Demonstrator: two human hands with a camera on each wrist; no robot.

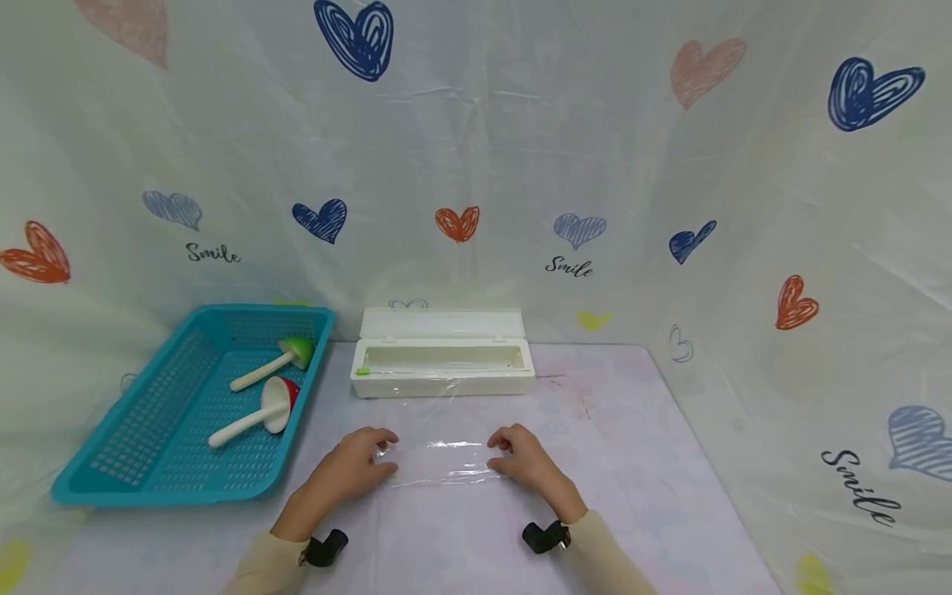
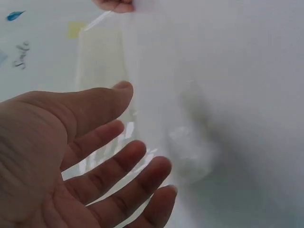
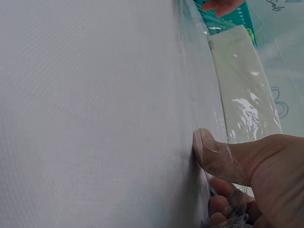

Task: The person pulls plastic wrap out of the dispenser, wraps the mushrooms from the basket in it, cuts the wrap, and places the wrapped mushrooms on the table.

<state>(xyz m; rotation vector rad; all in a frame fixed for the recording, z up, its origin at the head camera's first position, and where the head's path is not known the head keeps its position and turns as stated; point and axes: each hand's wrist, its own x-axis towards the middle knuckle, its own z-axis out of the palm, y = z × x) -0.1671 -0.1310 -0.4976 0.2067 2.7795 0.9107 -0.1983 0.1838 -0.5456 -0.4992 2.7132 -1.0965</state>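
Note:
A sheet of clear plastic film (image 1: 442,461) runs from an open white dispenser box (image 1: 442,364) toward me and lies across the table. My left hand (image 1: 355,464) is at the film's left edge. In the left wrist view its fingers (image 2: 137,156) are spread and straight over the film (image 2: 161,109), gripping nothing. My right hand (image 1: 524,459) is at the film's right edge. In the right wrist view its thumb (image 3: 213,154) and curled fingers pinch the film (image 3: 209,95), which wraps over the thumb.
A turquoise basket (image 1: 149,446) sits tilted at the left, holding a green toy mushroom (image 1: 278,359) and a red one (image 1: 256,413). The pale table (image 1: 632,463) ends at a heart-printed curtain behind and to the right.

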